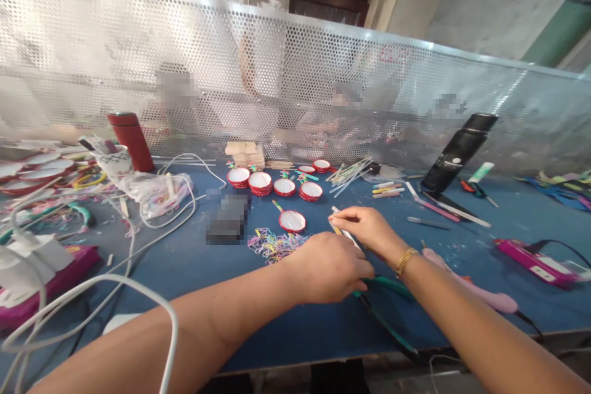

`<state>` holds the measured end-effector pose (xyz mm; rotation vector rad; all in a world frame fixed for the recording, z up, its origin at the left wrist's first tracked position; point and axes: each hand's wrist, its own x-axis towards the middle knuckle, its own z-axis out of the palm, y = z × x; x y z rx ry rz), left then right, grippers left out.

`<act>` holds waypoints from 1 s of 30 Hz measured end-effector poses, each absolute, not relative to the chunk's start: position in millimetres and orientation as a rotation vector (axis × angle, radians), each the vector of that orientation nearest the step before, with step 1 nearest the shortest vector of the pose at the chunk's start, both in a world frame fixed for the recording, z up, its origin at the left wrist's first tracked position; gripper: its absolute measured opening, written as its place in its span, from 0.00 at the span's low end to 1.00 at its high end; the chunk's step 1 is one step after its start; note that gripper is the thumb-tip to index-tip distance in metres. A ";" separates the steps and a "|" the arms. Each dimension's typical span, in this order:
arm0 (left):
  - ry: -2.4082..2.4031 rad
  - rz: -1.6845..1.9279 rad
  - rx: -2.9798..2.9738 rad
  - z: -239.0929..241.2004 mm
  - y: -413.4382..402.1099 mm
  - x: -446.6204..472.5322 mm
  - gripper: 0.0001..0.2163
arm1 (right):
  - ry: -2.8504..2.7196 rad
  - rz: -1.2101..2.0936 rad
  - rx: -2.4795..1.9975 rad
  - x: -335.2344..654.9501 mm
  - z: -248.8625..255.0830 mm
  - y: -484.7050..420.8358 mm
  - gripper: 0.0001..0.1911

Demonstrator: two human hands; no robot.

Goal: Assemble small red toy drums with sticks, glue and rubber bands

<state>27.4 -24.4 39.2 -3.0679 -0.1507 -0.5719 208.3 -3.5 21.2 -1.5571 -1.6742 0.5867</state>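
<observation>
White cable (173,332): nearest, looping in front of the left forearm (207,320).
Step in hand: apparently fine fingertip work on a slim pale strip (349,238), above the blue bench (300,332).
Next move: seems to call for a steady pinch and careful alignment.
Right hand (364,228): reaching inward, thumb and fingers pinched on the strip.
Left hand (330,265): back upward, fingers curled, just below the right hand; its grip is hidden, so I cannot tell what it holds.
Round red-rimmed piece (292,221): just beyond the left hand.
Coloured loops (272,247): beside that hand, to its left.
</observation>
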 end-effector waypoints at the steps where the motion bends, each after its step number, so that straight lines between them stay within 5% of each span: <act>1: -0.119 -0.599 -3.056 40.1 -25.6 27.8 0.05 | -1.716 0.548 -1.603 205.0 21.0 4.6 0.12; 9: 0.087 -0.659 -2.969 39.9 -35.9 31.2 0.09 | -2.071 0.153 -1.994 161.5 25.3 50.4 0.14; 21: 0.015 -0.674 -2.975 40.6 -30.1 29.3 0.10 | -2.160 0.173 -1.976 148.6 28.2 68.6 0.15; 30: -0.817 -1.660 -2.707 53.1 11.1 17.3 0.12 | -2.059 0.376 -1.712 198.7 63.0 21.6 0.17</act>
